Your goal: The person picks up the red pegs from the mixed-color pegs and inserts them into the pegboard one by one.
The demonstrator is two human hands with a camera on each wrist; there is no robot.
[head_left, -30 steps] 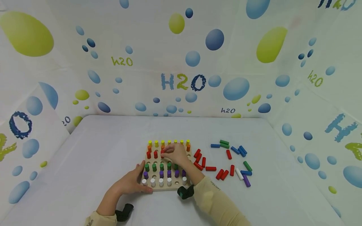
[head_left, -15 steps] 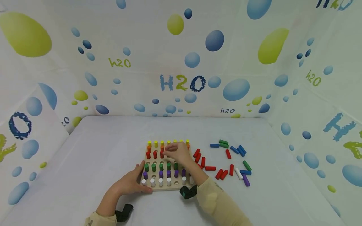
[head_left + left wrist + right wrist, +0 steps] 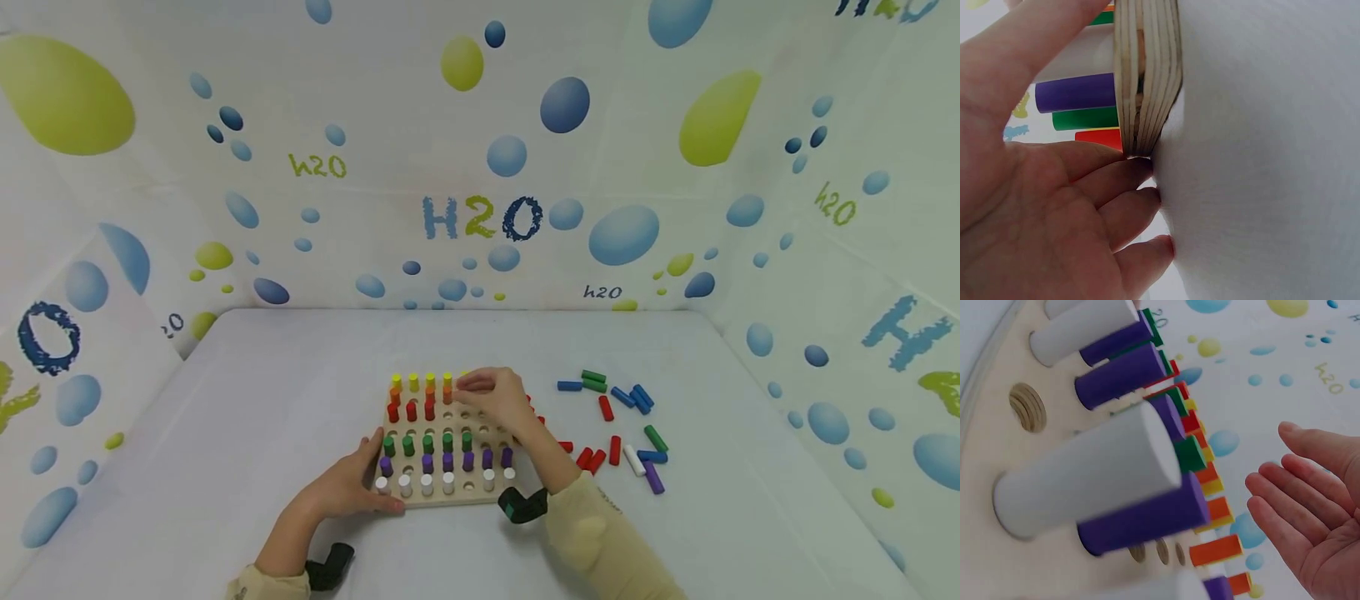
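A wooden pegboard [image 3: 459, 500] lies on the white table with rows of upright yellow, orange, red, green, purple and white pegs. My left hand [image 3: 341, 483] holds its near left corner, thumb at the front edge and fingers along the left side. The left wrist view has the fingertips at the board's layered edge [image 3: 1147, 69]. Over the back right part of the board is my right hand [image 3: 501, 404], fingers extended and holding nothing, as the right wrist view confirms. Just left of it stand an orange peg [image 3: 447, 395] and a red peg [image 3: 430, 410], third in its row.
Loose pegs lie right of the board: several red ones such as a red peg [image 3: 615, 450], blue pegs [image 3: 642, 397], green pegs [image 3: 595, 380], a white peg [image 3: 633, 461] and a purple peg [image 3: 654, 478]. A patterned backdrop [image 3: 375, 242] rises behind the table.
My right hand has let go of the third red peg, which stays standing in the board, and has moved right and slightly back. My left hand stays on the board's corner.
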